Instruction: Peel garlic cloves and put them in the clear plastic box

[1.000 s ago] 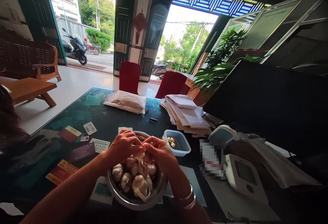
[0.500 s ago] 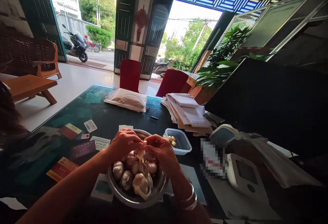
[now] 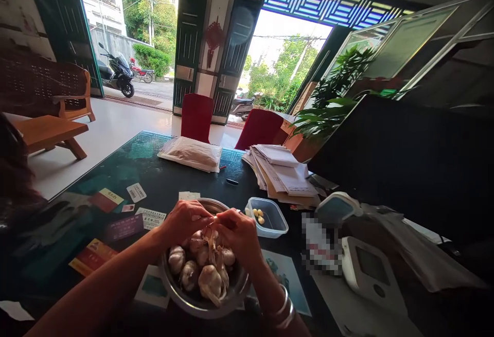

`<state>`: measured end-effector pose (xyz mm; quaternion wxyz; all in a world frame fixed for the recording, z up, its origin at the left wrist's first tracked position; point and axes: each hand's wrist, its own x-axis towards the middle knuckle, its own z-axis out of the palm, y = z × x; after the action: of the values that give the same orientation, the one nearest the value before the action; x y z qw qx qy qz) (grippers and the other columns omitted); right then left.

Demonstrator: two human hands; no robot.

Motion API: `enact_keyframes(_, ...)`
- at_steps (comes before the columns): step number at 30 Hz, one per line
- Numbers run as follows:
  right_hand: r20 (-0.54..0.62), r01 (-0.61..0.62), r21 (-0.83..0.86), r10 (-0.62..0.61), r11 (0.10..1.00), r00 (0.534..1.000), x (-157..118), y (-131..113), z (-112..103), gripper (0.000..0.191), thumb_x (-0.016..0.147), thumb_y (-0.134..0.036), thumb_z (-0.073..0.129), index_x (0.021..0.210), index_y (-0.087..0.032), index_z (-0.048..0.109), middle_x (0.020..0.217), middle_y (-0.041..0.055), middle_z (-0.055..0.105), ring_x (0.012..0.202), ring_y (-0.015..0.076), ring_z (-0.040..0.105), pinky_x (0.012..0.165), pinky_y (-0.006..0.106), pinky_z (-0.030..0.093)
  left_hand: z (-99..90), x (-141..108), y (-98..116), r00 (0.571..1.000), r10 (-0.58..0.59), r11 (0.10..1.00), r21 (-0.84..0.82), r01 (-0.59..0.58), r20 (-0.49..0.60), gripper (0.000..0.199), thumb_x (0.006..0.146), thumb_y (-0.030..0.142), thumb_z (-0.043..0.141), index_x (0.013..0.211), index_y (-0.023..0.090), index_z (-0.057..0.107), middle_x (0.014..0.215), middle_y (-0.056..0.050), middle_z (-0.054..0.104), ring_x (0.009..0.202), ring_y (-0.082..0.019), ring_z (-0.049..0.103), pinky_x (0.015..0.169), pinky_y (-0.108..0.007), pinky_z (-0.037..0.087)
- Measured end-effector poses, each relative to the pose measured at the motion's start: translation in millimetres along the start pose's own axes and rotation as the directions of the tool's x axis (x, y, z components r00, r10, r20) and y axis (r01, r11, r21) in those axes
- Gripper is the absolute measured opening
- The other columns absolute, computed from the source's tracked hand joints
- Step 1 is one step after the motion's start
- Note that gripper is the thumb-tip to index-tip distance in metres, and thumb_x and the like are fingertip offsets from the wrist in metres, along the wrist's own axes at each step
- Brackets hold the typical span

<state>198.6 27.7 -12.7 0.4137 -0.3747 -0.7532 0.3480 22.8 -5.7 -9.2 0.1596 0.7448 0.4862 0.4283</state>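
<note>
Over the metal bowl (image 3: 193,310) on the bench (image 3: 200,184), the left hand (image 3: 181,223) and right hand (image 3: 239,234) meet, fingertips pinching a small piece, probably a garlic clove (image 3: 215,218), mostly hidden. It should be light, firm yet easily bruised, slick where bare; its sides offer the best hold. Whole garlic bulbs (image 3: 210,279) fill the bowl beneath; pale cloves (image 3: 261,219) lie in the plastic box (image 3: 278,217) beside it. Compared with the earlier frame, less of the pinched piece shows and the right fingers curl more over it.
</note>
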Motion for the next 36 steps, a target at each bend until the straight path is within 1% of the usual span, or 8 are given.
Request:
enact_keyframes(9, -0.008, 0.19, -0.209, -0.196, 0.959, 0.981, -2, -5, 3, 0.009, 0.072, -0.014, 0.066, 0.071, -0.023, 0.064, 0.072, 0.0011, 0.066, 0.066, 0.0161, 0.06, 0.063, 0.027, 0.045, -3.2, -1, 2, 0.994, -0.105, 0.994, 0.007, 0.105, 0.041, 0.017, 0.077, 0.028, 0.062, 0.072, 0.016, 0.074, 0.067, -0.003, 0.071, 0.06, -0.014, 0.063, 0.059, -0.022, 0.043)
enact_keyframes(14, -0.033, 0.274, -0.304, -0.298, 0.913, 0.954, -4, -6, 5, 0.009, 0.076, -0.014, 0.062, 0.069, -0.021, 0.062, 0.069, 0.0004, 0.064, 0.063, 0.0147, 0.059, 0.061, 0.025, 0.044, -2.9, -1, 6, 0.982, -0.184, 0.983, 0.036, 0.183, 0.049, 0.017, 0.075, 0.028, 0.062, 0.072, 0.014, 0.073, 0.067, -0.003, 0.071, 0.061, -0.014, 0.062, 0.062, -0.022, 0.042)
enact_keyframes(22, -0.013, 0.311, -0.362, -0.338, 0.879, 0.941, -8, -4, 8, 0.011, 0.079, -0.018, 0.059, 0.068, -0.02, 0.06, 0.069, 0.0015, 0.063, 0.064, 0.0156, 0.06, 0.062, 0.026, 0.046, 1.1, 0, 8, 0.973, -0.222, 0.974, 0.066, 0.218, 0.067, 0.012, 0.072, 0.02, 0.06, 0.069, 0.014, 0.07, 0.064, -0.002, 0.069, 0.059, -0.013, 0.06, 0.06, -0.021, 0.04)
enact_keyframes(25, -0.018, 0.246, -0.284, -0.262, 0.927, 0.965, -7, -3, 7, 0.008, 0.077, -0.019, 0.061, 0.07, -0.02, 0.062, 0.071, 0.0024, 0.065, 0.065, 0.0164, 0.061, 0.063, 0.028, 0.047, 0.7, 0, 6, 0.97, -0.222, 0.975, 0.05, 0.218, 0.096, 0.013, 0.074, 0.02, 0.058, 0.071, 0.015, 0.069, 0.068, -0.001, 0.07, 0.063, -0.013, 0.061, 0.061, -0.021, 0.04)
enact_keyframes(27, -0.015, 0.145, -0.15, -0.149, 0.978, 0.989, -5, -2, 7, 0.002, 0.074, -0.02, 0.065, 0.076, -0.02, 0.064, 0.074, 0.003, 0.067, 0.067, 0.0173, 0.063, 0.064, 0.029, 0.049, -1.3, 1, 6, 0.97, -0.221, 0.975, 0.049, 0.217, 0.101, 0.014, 0.075, 0.021, 0.057, 0.072, 0.015, 0.069, 0.069, -0.001, 0.069, 0.064, -0.013, 0.061, 0.062, -0.021, 0.04)
enact_keyframes(29, 0.009, 0.012, 0.041, -0.013, 0.999, 1.0, -3, -2, 5, 0.012, 0.07, -0.022, 0.069, 0.081, -0.019, 0.065, 0.074, 0.0031, 0.069, 0.066, 0.0176, 0.064, 0.062, 0.028, 0.05, -4.0, 2, 6, 0.971, -0.221, 0.974, 0.068, 0.215, 0.093, 0.013, 0.075, 0.019, 0.056, 0.071, 0.015, 0.068, 0.07, -0.001, 0.069, 0.065, -0.013, 0.06, 0.062, -0.021, 0.04)
enact_keyframes(33, 0.086, -0.2, 0.332, 0.181, 0.922, 0.98, 1, -7, 0, 0.018, 0.068, -0.025, 0.071, 0.083, -0.018, 0.066, 0.069, 0.0016, 0.069, 0.061, 0.0161, 0.064, 0.057, 0.026, 0.051, -7.4, 3, 4, 0.977, -0.198, 0.976, 0.105, 0.188, 0.085, 0.012, 0.073, 0.016, 0.056, 0.07, 0.015, 0.068, 0.072, -0.002, 0.069, 0.066, -0.013, 0.06, 0.062, -0.021, 0.04)
enact_keyframes(36, 0.111, -0.232, 0.397, 0.204, 0.888, 0.973, 2, -11, -2, 0.02, 0.066, -0.027, 0.072, 0.083, -0.017, 0.067, 0.072, 0.0022, 0.069, 0.059, 0.0149, 0.063, 0.056, 0.026, 0.051, -7.0, 3, 1, 0.986, -0.149, 0.988, 0.057, 0.144, 0.078, 0.016, 0.077, 0.022, 0.057, 0.073, 0.016, 0.07, 0.072, -0.002, 0.07, 0.065, -0.013, 0.061, 0.062, -0.021, 0.041)
